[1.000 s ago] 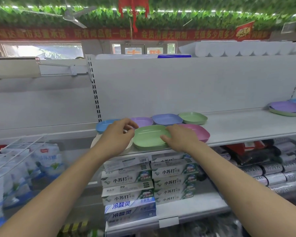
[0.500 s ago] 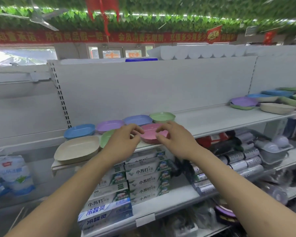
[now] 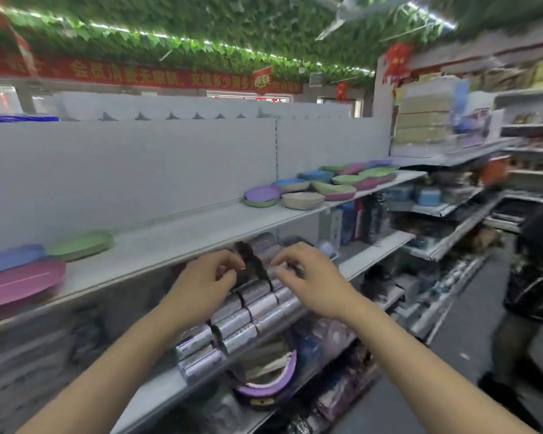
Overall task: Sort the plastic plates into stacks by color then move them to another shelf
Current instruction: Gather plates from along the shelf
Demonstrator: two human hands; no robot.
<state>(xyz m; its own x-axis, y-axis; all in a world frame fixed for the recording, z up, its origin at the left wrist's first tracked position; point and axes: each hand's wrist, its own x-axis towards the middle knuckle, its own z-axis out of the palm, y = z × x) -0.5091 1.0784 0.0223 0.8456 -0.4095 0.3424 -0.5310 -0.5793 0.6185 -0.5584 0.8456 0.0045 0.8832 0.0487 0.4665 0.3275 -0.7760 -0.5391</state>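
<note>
Plates: pink plate [image 3: 19, 281], blue plate [image 3: 10, 258], green plate [image 3: 80, 244] lie flat at left edge; mixed plates [image 3: 323, 186] centre-right, all along the shelf [image 3: 176, 233].
Hands: left hand [image 3: 201, 283] and right hand [image 3: 308, 277] mid-frame, fingers loosely curled, holding nothing.
Around: silver rolls [image 3: 251, 308] below; a passer-by [image 3: 533, 277] at right edge.

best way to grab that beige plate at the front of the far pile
Take the beige plate by its raised rim at the near front edge, coming from the aisle side. It sits upright and alone at the shelf lip, nothing stacked in it; the purple plate crowds its left. Both hands look empty.

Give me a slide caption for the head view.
Both hands, left and right, hover empty between two plate groups on the shelf.
</note>
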